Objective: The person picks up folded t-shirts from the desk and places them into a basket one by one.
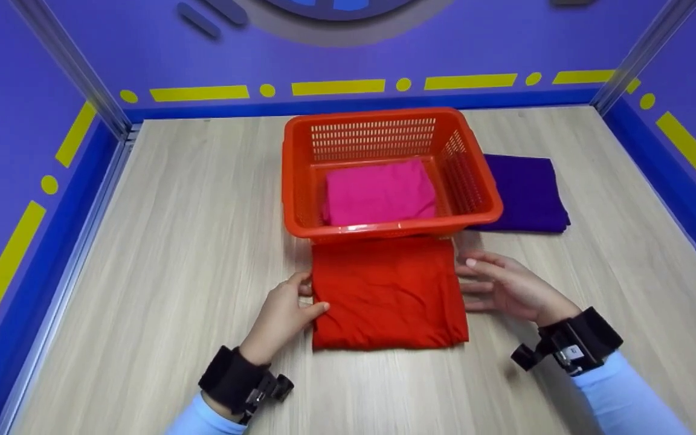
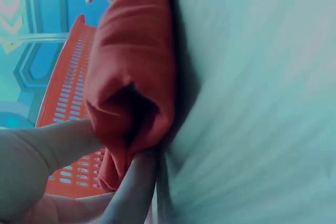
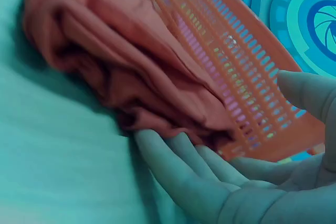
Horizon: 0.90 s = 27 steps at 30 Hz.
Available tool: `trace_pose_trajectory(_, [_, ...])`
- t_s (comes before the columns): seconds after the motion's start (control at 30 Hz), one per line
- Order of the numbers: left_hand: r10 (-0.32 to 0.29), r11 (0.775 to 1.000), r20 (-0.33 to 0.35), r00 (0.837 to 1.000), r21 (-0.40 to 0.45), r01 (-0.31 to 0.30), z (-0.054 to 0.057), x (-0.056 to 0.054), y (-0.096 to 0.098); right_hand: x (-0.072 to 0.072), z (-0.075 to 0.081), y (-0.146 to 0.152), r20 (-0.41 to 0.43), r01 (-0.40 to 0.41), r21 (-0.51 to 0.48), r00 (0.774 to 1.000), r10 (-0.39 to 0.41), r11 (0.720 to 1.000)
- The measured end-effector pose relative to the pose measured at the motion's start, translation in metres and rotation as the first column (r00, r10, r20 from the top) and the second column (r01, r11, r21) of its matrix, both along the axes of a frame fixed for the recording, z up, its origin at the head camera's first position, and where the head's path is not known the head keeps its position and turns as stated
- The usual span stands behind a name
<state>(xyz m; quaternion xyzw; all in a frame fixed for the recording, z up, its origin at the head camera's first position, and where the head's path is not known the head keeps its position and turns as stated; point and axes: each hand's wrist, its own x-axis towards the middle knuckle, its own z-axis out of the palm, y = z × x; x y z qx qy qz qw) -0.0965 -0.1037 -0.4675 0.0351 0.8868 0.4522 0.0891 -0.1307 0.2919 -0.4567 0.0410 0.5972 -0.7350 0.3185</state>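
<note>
Red cloth point(image 1: 387, 296) lies before the basket point(image 1: 408, 226), which partly hides purple cloth point(image 1: 528, 193).

A walled work booth: printed blue-violet panels point(image 1: 493, 36) (yellow dashes point(image 1: 338, 87) and dots point(image 1: 403, 84) run along them) meet at metal corner posts point(image 1: 70, 60) around a pale wood-grain counter point(image 1: 203, 199).

Red cloth point(image 1: 387, 296) — matt, creased; basket point(image 1: 378, 229) — glossy plastic; smooth woodgrain tabletop point(image 1: 203, 211).

The bench point(image 1: 203, 211) leaves passage left of the plastic basket point(image 1: 396, 228), which blocks the way beyond the red cloth point(image 1: 389, 293).
</note>
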Motion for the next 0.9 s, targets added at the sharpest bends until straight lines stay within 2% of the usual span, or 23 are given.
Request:
trace_pose_trajectory(0.13, [0.011, 0.996, 0.108, 0.994, 0.092, -0.021, 0.000, -0.002, -0.002, 0.003, -0.003, -0.001, 0.012, -0.035, -0.039, 0.999, 0.036, 0.999])
trace_pose_trajectory(0.23, [-0.019, 0.974, 0.233, 0.972, 0.225, -0.035, 0.000, -0.004, -0.003, 0.004, -0.006, -0.002, 0.017, -0.034, -0.066, 0.999, 0.035, 0.997])
trace_pose_trajectory(0.3, [-0.053, 0.938, 0.312, 0.949, 0.341, -0.059, -0.001, -0.006, -0.002, 0.004, -0.008, -0.003, 0.026, -0.033, -0.087, 0.999, 0.036, 0.996])
trace_pose_trajectory(0.37, [-0.094, 0.891, 0.373, 0.923, 0.446, -0.090, -0.002, -0.006, -0.001, 0.005, -0.011, -0.006, 0.032, -0.034, -0.106, 0.999, 0.037, 0.994])
trace_pose_trajectory(0.47, [-0.132, 0.826, 0.428, 0.894, 0.546, -0.139, -0.005, -0.008, 0.002, 0.005, -0.014, -0.011, 0.034, -0.031, -0.126, 0.999, 0.036, 0.992])
trace_pose_trajectory(0.53, [-0.153, 0.791, 0.450, 0.880, 0.589, -0.164, -0.007, -0.009, 0.004, 0.006, -0.015, -0.015, 0.041, -0.023, -0.131, 0.999, 0.029, 0.991])
trace_pose_trajectory(0.63, [-0.183, 0.737, 0.470, 0.863, 0.647, -0.196, -0.010, -0.011, 0.008, 0.006, -0.017, -0.020, 0.048, -0.012, -0.130, 0.999, 0.019, 0.991])
trace_pose_trajectory(0.8, [-0.216, 0.657, 0.475, 0.853, 0.717, -0.233, -0.016, -0.015, 0.017, 0.007, -0.020, -0.027, 0.050, -0.011, -0.137, 0.999, 0.018, 0.991])
trace_pose_trajectory(0.9, [-0.228, 0.623, 0.485, 0.844, 0.739, -0.256, -0.019, -0.017, 0.022, 0.008, -0.022, -0.031, 0.049, -0.013, -0.148, 0.999, 0.020, 0.989])
